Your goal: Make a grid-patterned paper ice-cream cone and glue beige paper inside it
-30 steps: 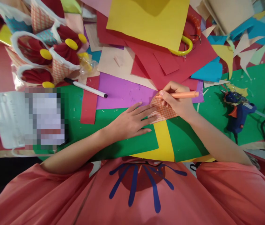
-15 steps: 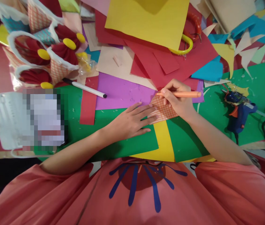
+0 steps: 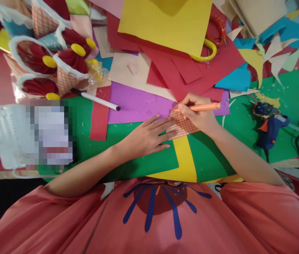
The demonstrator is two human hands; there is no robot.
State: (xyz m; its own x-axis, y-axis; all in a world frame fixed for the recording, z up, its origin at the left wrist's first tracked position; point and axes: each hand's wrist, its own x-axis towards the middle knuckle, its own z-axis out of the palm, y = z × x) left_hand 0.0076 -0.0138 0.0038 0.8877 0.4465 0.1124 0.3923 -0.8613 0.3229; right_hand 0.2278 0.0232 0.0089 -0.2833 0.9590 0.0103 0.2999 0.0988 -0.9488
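Note:
An orange marker [image 3: 208, 107] is gripped in my right hand [image 3: 201, 114], its tip on a light fan-shaped piece of paper or foam [image 3: 185, 124]. Crossing orange lines make a grid over most of this piece. My left hand [image 3: 152, 137] lies flat with fingers stretched, the fingertips resting on the piece's left edge and covering part of it. Beneath are a green sheet [image 3: 128, 160], a purple sheet [image 3: 130, 104] and a yellow strip [image 3: 185, 155].
Cone-shaped crafts [image 3: 71, 68] with white rims crowd the back left. A white marker [image 3: 100, 101] lies left of my hands. A blue glue gun [image 3: 269, 130] is at right, scissors [image 3: 209, 51] lie partly under a yellow sheet [image 3: 165, 26], and a blurred-out device [image 3: 53, 135] sits at left.
My right hand and the orange marker have shifted slightly to the left and down across the grid-marked piece. My left hand has stayed nearly still.

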